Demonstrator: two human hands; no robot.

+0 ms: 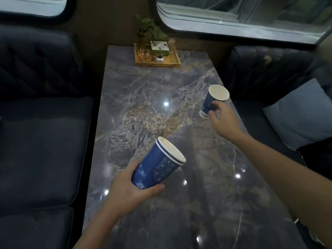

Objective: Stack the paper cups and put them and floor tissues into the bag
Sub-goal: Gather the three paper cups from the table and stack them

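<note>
My left hand [129,187] grips a stack of blue paper cups [158,164], tilted with the white rims pointing up and right above the marble table [143,90]. Two rims show, one nested in the other. A single blue paper cup [212,101] with a white inside stands at the table's right edge. My right hand [222,119] is at its side, fingers curled around the lower wall. No bag or tissues are in view.
A wooden tray [158,64] at the far end holds a plant, a glass jar, a small box and a round grey object. Dark sofas [39,141] flank the table. A pale blue cushion [301,115] lies on the right seat.
</note>
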